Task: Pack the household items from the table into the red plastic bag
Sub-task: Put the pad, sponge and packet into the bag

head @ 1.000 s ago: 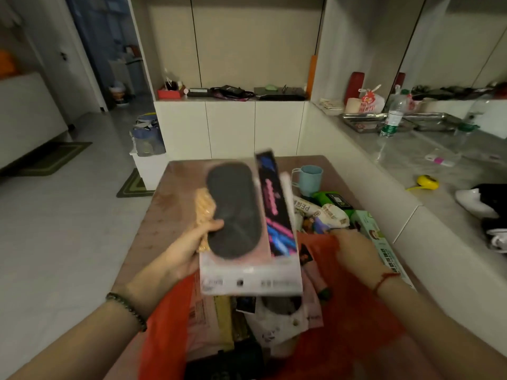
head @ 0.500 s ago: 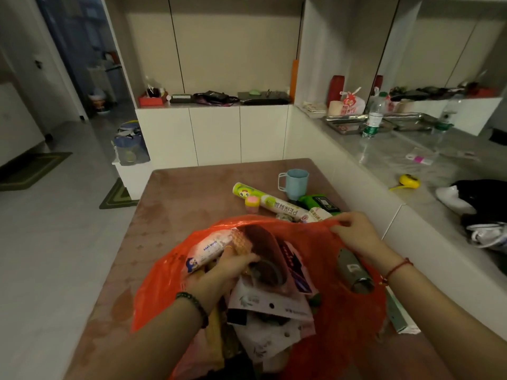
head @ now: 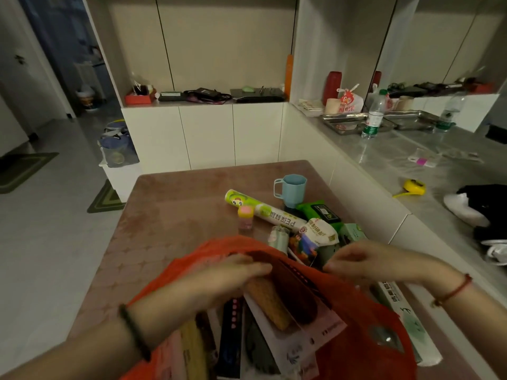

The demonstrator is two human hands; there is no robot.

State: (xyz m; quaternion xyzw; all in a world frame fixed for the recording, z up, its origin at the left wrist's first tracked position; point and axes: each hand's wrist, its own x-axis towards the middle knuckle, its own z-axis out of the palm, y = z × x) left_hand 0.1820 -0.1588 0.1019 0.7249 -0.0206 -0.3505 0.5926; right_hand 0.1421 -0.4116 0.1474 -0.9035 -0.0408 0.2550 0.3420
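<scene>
Two hands, one bag, here's the rundown left to right:

Left hand: down inside the bag mouth, fingers curled loosely over the top edge of a flat carded pack. Looks like a light grip or a push, not a hard clamp.

Bag: red plastic, at the near edge of the bench, mouth open toward the camera. Already stuffed with flat packets standing on end.

Carded pack: lies slanted on top of the other stuff, low end toward the camera. I'd say it wants pressing down flat between the packets so it doesn't hog the opening.

Right hand: grip pinched shut on the far rim of the bag, holding it up and open. Keep that rim high and taut or the plastic folds over the pack.

Left over on the bench, just past the bag: a pink-and-yellow little bottle, a long green-and-white roll, a blue mug, a green wipes pack, a white pouch, and a long box partly under the bag on the right.

My take: roughly half packed. Slot the roll and box in upright along the side and put the mug in late.

Watch out: stiff card corners could poke thin plastic, so go easy.
</scene>
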